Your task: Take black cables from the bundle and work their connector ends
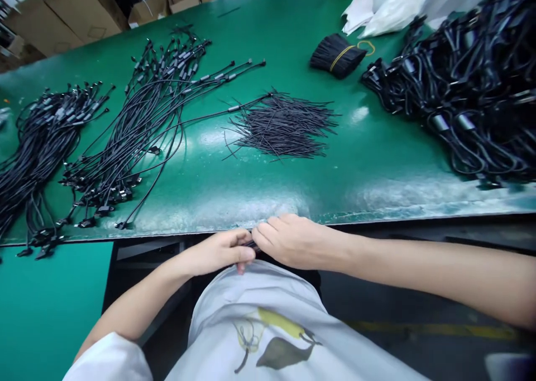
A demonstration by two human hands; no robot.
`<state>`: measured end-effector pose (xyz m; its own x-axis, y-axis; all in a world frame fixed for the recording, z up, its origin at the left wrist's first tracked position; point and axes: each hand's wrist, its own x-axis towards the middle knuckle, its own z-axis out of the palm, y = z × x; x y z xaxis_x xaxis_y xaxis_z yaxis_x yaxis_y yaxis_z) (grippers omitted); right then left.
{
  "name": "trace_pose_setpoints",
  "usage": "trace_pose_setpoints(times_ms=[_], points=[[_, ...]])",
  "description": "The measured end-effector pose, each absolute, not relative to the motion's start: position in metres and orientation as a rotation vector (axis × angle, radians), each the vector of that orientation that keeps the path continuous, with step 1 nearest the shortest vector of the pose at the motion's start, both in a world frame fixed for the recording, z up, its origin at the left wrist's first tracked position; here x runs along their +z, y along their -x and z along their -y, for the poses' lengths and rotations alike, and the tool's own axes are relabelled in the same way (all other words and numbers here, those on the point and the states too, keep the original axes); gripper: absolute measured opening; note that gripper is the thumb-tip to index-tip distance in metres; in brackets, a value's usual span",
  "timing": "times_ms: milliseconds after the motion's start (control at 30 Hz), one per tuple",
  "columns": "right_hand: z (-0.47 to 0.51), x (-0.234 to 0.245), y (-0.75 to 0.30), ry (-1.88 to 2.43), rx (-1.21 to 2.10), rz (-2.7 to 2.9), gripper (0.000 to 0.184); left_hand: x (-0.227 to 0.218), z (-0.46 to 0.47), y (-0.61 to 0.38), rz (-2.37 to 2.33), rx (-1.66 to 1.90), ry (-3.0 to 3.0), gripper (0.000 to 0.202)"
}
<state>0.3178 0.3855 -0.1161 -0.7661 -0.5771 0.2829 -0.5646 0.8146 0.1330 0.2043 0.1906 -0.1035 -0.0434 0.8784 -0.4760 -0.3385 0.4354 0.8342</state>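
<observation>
Black wire point(251, 245), mostly hidden, sits between my left hand point(220, 252) and right hand point(293, 240), fingers point(272, 230) curled and pinching it at the edge of the green bench mat point(201, 219). Ahead on the mat: loose pile of short black wires point(285, 125), 2 cable bundles point(146, 99) left, rubber-banded black bunch point(337, 56).

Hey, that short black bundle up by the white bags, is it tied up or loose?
Tied. A yellow rubber band wraps around the middle of the black wire bundle, holding its strands together.
</observation>
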Motion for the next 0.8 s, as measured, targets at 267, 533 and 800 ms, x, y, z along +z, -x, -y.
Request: trace_pose_setpoints(times_ms=[267, 533, 800], points=[[-0.372, -0.117, -0.296, -0.217, 0.024, 2.612, 0.021, -0.123, -0.206, -0.240, -1.253, 1.753, -0.288, 0.057], [-0.334, -0.146, -0.296, -0.315, 0.595, 2.655, 0.044, -0.130, -0.223, -0.237, -1.357, 2.123, -0.102, 0.040], [-0.387, -0.111, -0.292, 0.096, 1.400, 2.383, 0.017, -0.121, -0.155, -0.214, -1.533, 1.603, -0.475, 0.037]])
